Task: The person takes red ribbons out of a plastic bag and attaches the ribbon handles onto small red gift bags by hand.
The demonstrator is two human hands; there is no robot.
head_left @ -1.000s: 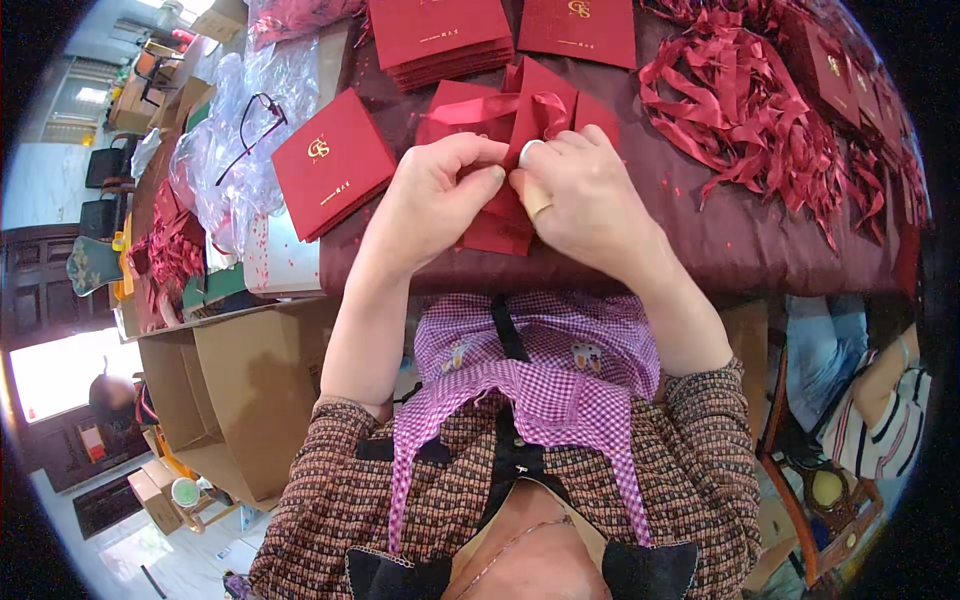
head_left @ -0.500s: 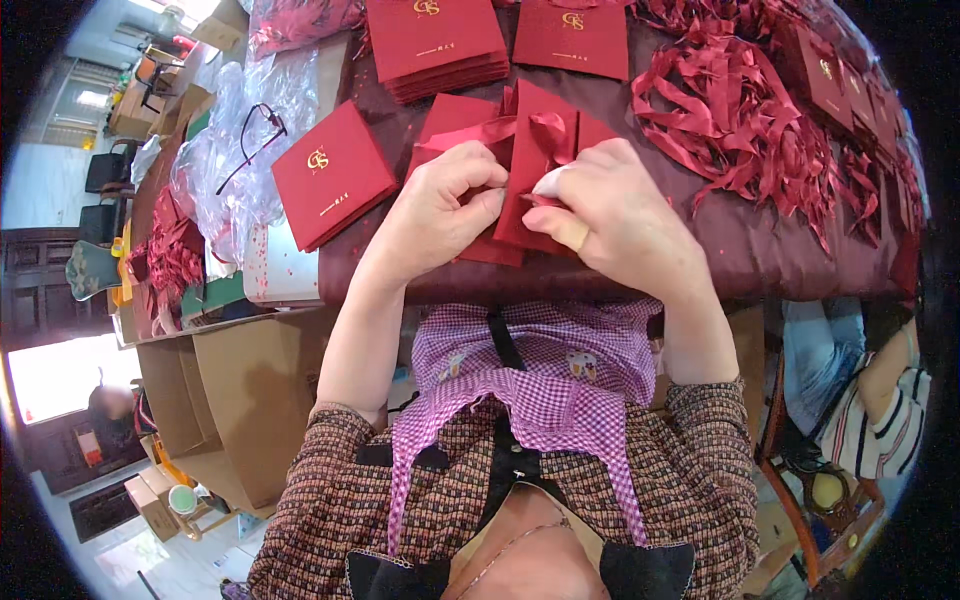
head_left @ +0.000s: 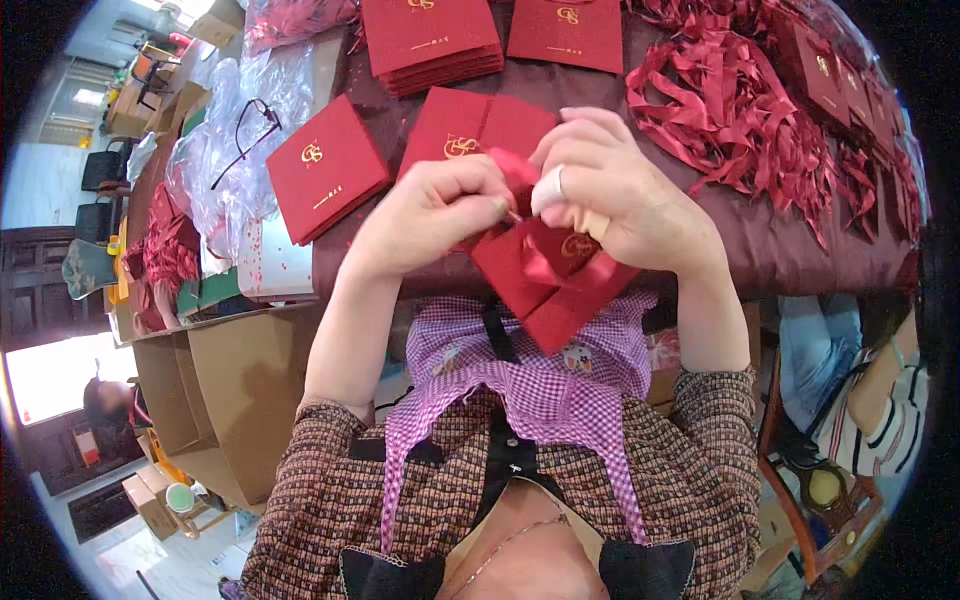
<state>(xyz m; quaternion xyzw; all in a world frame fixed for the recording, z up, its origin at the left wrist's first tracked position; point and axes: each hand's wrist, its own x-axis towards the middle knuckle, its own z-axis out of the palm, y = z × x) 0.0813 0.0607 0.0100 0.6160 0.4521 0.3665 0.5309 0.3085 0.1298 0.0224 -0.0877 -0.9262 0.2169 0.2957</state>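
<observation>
A red card envelope [head_left: 560, 325] with gold lettering hangs tilted under my hands, past the table's near edge. Red satin ribbon [head_left: 512, 168] runs across it and loops up between my fingers. My left hand [head_left: 425, 215] is closed, thumb and forefinger pinching the ribbon. Close beside it, my right hand [head_left: 635, 205] pinches the ribbon too, its other fingers curled; white and tan wraps cover some of its fingers. Exactly where the ribbon ends sit is hidden by the fingers. Behind my hands lies another red envelope [head_left: 465, 115], partly covered.
Stacked red envelopes [head_left: 430, 60] and a single pile [head_left: 568, 40] stand farther back. More envelopes [head_left: 325, 175] lie left, near glasses [head_left: 245, 145] on clear plastic. Loose red ribbons [head_left: 725, 120] heap at the right. A cardboard box [head_left: 250, 390] stands below left; a person [head_left: 880, 410] sits right.
The envelope has been lifted toward me and turned, so it now hangs below my hands over the table edge. The envelope underneath is more exposed. My right hand has risen slightly.
</observation>
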